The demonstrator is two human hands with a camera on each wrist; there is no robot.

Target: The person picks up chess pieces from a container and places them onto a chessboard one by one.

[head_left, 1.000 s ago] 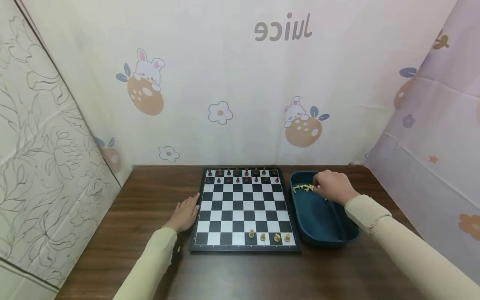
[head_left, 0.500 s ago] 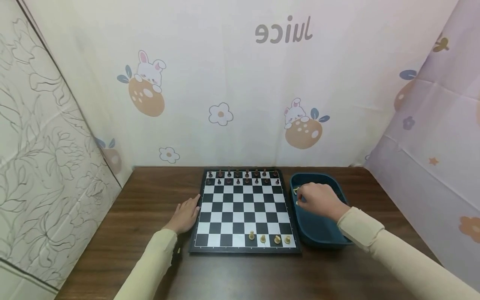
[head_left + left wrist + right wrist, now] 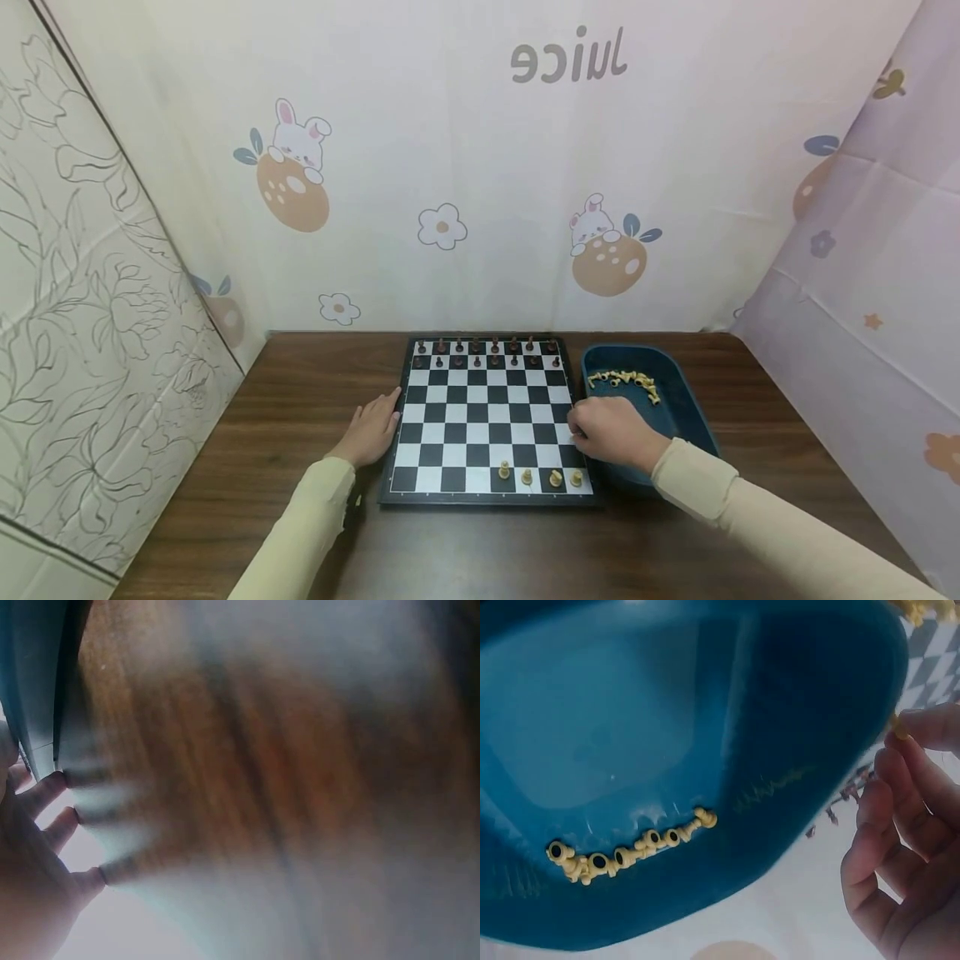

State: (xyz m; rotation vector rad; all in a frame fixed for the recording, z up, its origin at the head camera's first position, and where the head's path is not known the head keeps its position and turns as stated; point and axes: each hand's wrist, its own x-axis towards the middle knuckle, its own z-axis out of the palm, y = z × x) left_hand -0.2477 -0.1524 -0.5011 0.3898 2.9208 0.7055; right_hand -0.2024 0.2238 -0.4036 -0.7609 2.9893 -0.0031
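A black-and-white chessboard (image 3: pixel 465 433) lies on the table, dark chess pieces (image 3: pixel 495 346) in two rows at its far side. Four squares' worth aside, several cream pieces (image 3: pixel 527 477) stand along the near right edge. My left hand (image 3: pixel 369 433) rests on the table, its fingers extended and touching the board's left edge. Over the board's right edge is my right hand (image 3: pixel 615 429). Its thumb and index finger pinch a small cream chess piece (image 3: pixel 898 727), mostly hidden by the fingertips, so its exact type cannot be told.
A blue plastic bin (image 3: pixel 690 400) stands right of the board, with several cream chess pieces (image 3: pixel 622 855) lying in it. A tiny pale object (image 3: pixel 357 500) lies by my left sleeve. A patterned curtain (image 3: pixel 495 275) rises behind the table.
My right hand has moved from the far part of the bin left and nearer to me, to the board's right edge, carrying a cream chess piece. My left hand stays put.
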